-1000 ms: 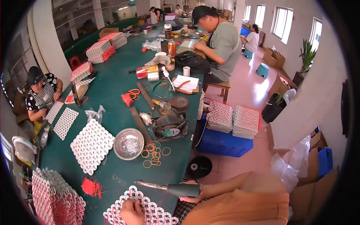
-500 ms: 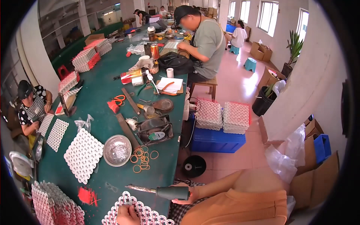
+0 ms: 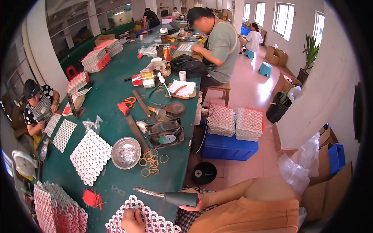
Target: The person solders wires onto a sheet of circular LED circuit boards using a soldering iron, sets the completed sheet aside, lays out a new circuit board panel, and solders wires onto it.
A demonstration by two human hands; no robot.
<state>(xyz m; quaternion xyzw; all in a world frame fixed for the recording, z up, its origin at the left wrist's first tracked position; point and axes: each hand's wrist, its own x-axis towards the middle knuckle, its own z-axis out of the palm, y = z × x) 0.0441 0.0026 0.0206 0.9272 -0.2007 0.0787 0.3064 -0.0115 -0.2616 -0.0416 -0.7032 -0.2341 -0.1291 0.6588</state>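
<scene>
Head view: left hand (image 3: pixel 132 221) on the white panel (image 3: pixel 157 222), iron (image 3: pixel 181 198) held off to the right.
Little has changed over the last second: the view has shifted slightly, while both hands keep nearly the same place by the panel, so work there seems to be at the left fingertips, with the iron waiting. The panel lies at the desk's (image 3: pixel 118 178) near edge, below the red strips (image 3: pixel 92 199). The left grip is bunched, fingers bent down; I cannot tell whether it pinches anything. The right hand (image 3: pixel 201 201) has its grip closed around the handle, forearm slanting in from the right, tip pointing left beyond the panel's top corner.
</scene>
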